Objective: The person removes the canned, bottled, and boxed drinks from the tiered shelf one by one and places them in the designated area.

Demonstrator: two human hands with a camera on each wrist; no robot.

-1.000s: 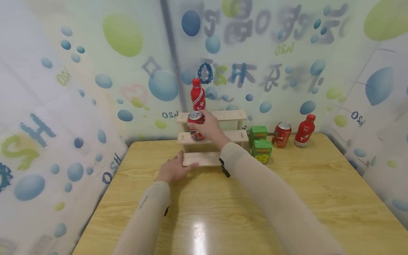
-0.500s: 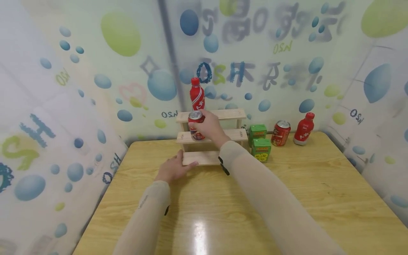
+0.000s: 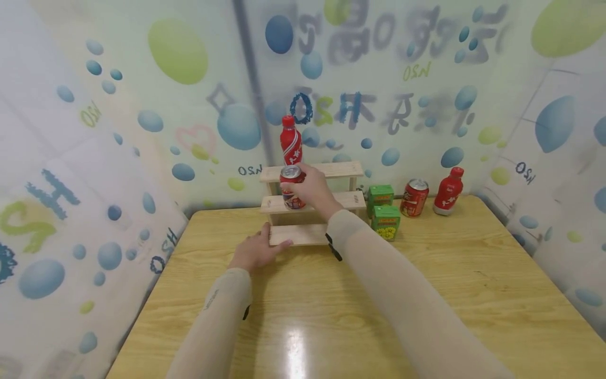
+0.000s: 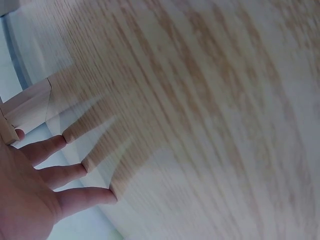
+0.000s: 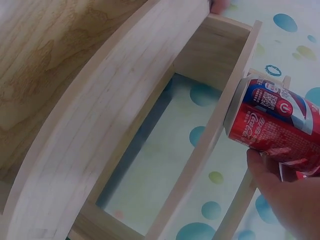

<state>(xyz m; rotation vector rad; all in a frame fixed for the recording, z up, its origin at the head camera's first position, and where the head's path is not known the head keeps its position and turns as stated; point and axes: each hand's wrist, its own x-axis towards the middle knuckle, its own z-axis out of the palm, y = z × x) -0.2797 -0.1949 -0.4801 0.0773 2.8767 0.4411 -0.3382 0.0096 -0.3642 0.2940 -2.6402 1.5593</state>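
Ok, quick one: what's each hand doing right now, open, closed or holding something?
Left hand: open, touching the wooden rack's bottom step.
Right hand: closed, holding a Coca-Cola can.

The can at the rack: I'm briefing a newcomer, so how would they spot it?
On the table, find the wooden rack. At its middle tier is a red can. Unlike the can beside the green boxes, it is gripped by the right hand.

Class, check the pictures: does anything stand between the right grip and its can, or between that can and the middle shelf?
Nothing visible stands in the way. The right grip holds the can directly, and no object shows between the can's base and the middle shelf.
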